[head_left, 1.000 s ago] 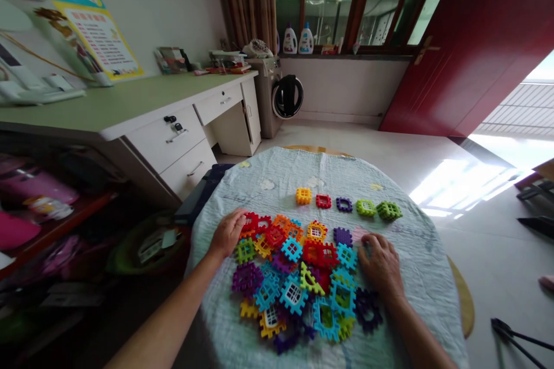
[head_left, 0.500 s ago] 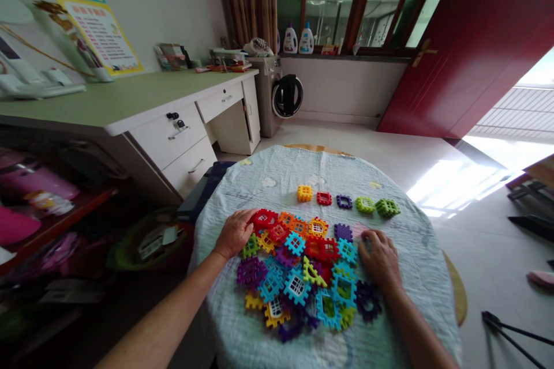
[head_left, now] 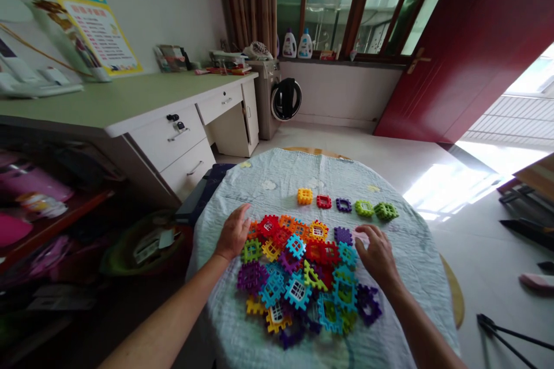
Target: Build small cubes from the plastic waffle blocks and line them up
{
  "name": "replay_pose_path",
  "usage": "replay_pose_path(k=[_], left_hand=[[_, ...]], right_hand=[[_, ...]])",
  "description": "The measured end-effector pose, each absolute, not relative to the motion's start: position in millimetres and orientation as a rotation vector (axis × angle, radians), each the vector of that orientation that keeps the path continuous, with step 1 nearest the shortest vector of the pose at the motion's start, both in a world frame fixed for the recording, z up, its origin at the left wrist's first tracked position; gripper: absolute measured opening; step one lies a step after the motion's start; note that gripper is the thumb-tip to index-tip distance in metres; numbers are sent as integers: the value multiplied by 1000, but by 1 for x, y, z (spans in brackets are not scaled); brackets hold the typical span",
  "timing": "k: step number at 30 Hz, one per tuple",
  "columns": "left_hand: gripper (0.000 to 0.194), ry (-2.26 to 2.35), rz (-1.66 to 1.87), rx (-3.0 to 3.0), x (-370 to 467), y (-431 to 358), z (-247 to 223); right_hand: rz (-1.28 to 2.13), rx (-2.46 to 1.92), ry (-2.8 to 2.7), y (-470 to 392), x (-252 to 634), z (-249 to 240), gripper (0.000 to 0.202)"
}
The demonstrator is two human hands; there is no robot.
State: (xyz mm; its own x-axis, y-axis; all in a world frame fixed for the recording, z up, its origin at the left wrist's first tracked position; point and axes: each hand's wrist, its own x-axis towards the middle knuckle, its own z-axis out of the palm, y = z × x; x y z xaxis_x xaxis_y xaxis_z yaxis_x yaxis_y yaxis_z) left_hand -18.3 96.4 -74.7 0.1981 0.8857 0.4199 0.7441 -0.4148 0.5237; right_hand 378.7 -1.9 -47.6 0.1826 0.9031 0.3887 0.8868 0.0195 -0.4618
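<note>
A heap of colourful plastic interlocking building blocks, square, notched and some with window grids, lies on the cloth-covered round table. My left hand is at the heap's upper left edge, fingers stretched out, nearest to an orange block and a red window block. It holds nothing that I can see. On the other side, my right hand is open, thumb apart from the fingers, beside a purple block and a light blue block.
Beyond the heap runs a row of blocks: yellow, red, dark purple, light green and darker green. A desk stands at left, a washing machine behind, and a black stand leg at right.
My left hand has moved off the red window block, a little to the left, uncovering an orange block. My right hand's fingers have lifted and spread. The view has shifted slightly.
</note>
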Motion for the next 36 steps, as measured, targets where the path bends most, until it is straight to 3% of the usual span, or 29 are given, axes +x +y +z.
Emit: replay_pose_path(k=[7,10,12,17,26,30,36], left_hand=[[36,1632,957,2175,-21,104,-75],[35,1673,923,2183,-20,102,-73],[34,1684,925,2193,-19,102,-72],[31,1701,923,2218,-18,102,-74],[26,1737,854,2267,-14,101,-71],[23,1748,860,2285,-14,100,-70],[21,1735,890,2287,-14,100,-72]], right_hand=[[491,-1429,-2141,45,239,8,21],[517,-1477,-2309,57,190,5,49],[502,-1548,-2368,62,173,-1,50],[575,-1533,-2266,65,180,-12,12],[879,-1519,-1612,69,245,-20,32],[765,-1696,-1607,69,264,-30,28],[233,-2007,-1910,58,270,-29,23]])
